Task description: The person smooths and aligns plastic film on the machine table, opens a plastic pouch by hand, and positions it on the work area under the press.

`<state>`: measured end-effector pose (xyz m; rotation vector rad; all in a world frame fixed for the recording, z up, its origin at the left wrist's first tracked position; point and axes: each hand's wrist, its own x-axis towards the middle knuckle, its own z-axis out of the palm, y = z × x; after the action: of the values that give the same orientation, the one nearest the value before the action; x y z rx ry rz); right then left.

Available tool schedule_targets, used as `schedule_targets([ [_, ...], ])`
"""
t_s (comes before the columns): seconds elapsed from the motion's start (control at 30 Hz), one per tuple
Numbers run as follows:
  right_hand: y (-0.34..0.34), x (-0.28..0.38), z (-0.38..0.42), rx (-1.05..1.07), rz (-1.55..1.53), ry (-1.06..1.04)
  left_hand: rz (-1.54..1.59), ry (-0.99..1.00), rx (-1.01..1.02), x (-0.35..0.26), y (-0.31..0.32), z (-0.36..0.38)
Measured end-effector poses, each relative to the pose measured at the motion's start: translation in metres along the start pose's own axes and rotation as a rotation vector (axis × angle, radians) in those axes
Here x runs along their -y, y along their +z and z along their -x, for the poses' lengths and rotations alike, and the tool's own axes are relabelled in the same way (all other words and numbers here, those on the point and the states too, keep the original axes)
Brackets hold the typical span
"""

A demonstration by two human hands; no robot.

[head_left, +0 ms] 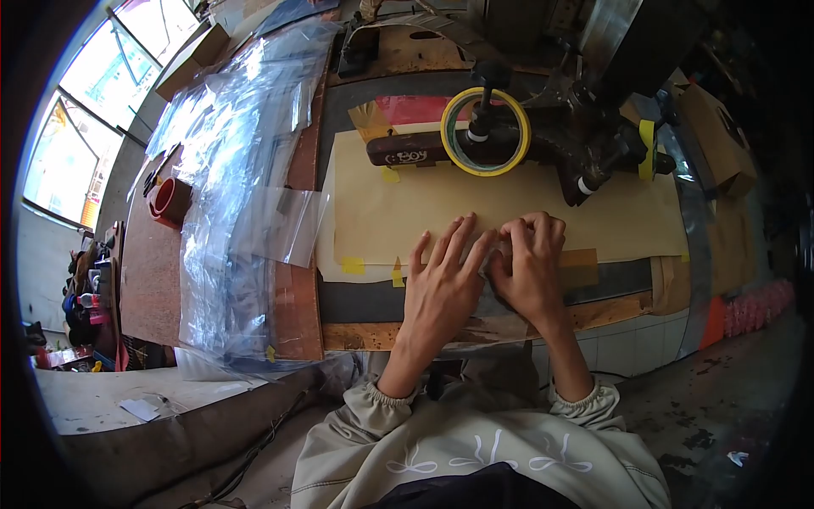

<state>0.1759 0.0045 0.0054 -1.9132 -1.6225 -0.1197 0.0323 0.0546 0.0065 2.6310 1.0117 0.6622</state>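
A tan sheet of paper or card [381, 199] lies on the dark work surface in front of me. My left hand [445, 280] rests flat on its near edge with the fingers stretched out. Close beside it, my right hand [530, 263] has its fingers bent and drawn together at the sheet. Anything between those fingertips is hidden. A strip of brown tape [581, 269] shows just right of my right hand. Small yellow tape pieces [353, 265] stick to the sheet's near edge, left of my left hand.
Over the sheet's far side reaches a dark machine arm [407, 151], with a yellow-rimmed tape roll [485, 173] hung on it. Clear plastic bags [229, 204] are heaped at left, beside a red-brown tape roll [171, 204]. A cardboard box [716, 140] stands at right.
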Motion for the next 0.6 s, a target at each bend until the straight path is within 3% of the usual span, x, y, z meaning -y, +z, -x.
schedule_targets([
  [0.13, -0.0015, 0.0043, 0.0009, 0.003, 0.043, -0.122, 0.02, -0.036, -0.117, -0.0027, -0.0021, 0.0001],
  [0.6, -0.0003, 0.0068, 0.0026, -0.022, 0.086, 0.012, 0.027, 0.042, -0.127, 0.0002, 0.0028, -0.0018],
])
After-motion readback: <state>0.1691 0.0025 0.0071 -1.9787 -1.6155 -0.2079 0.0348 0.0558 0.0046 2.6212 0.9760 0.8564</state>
